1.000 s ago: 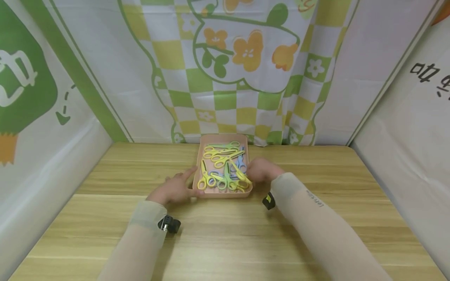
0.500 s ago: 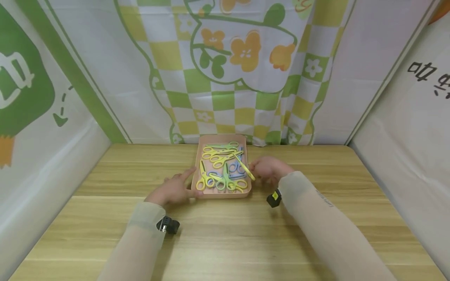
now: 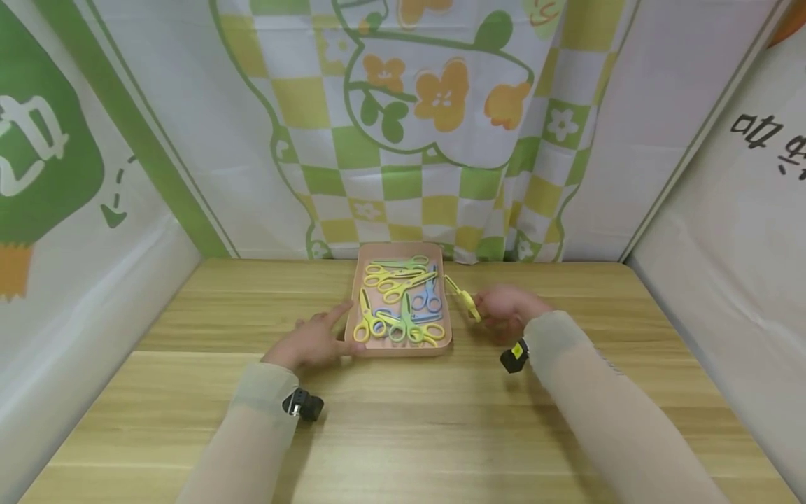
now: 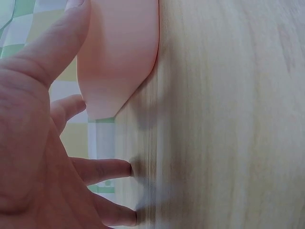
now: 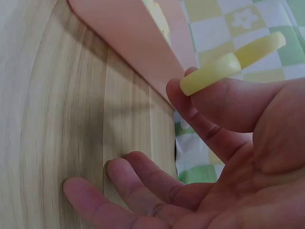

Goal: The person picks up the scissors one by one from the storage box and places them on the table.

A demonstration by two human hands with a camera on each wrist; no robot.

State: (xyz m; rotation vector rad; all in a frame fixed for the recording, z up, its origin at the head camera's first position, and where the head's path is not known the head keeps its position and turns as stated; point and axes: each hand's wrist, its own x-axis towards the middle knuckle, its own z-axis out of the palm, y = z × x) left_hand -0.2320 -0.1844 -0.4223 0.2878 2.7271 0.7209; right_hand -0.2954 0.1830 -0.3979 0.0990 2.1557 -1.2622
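Observation:
A pink tray point(image 3: 398, 351) holds several yellow, green and blue scissors; a green pair point(image 3: 407, 318) lies near its front. My left hand point(image 3: 313, 341) touches the tray's left side and front-left corner, fingers spread; in the left wrist view the thumb of that hand point(image 4: 43, 129) lies against the tray wall point(image 4: 121, 43). Just right of the tray, my right hand point(image 3: 506, 309) pinches yellow scissors point(image 3: 464, 297) by the handle, blades pointing up and left. The right wrist view shows the yellow handle point(image 5: 212, 74) between thumb and forefinger of the hand point(image 5: 228, 157), other fingers loosely extended.
The wooden table point(image 3: 390, 434) stretches in front of the tray and to both sides. Behind it hangs a green, yellow and white checked curtain point(image 3: 403, 182). Printed white sheets stand on the left point(image 3: 151, 231) and right point(image 3: 724, 231).
The right hand has moved right, away from the tray, and the yellow scissors it pinches have come out over the tray's right edge. The left hand has stayed on the tray.

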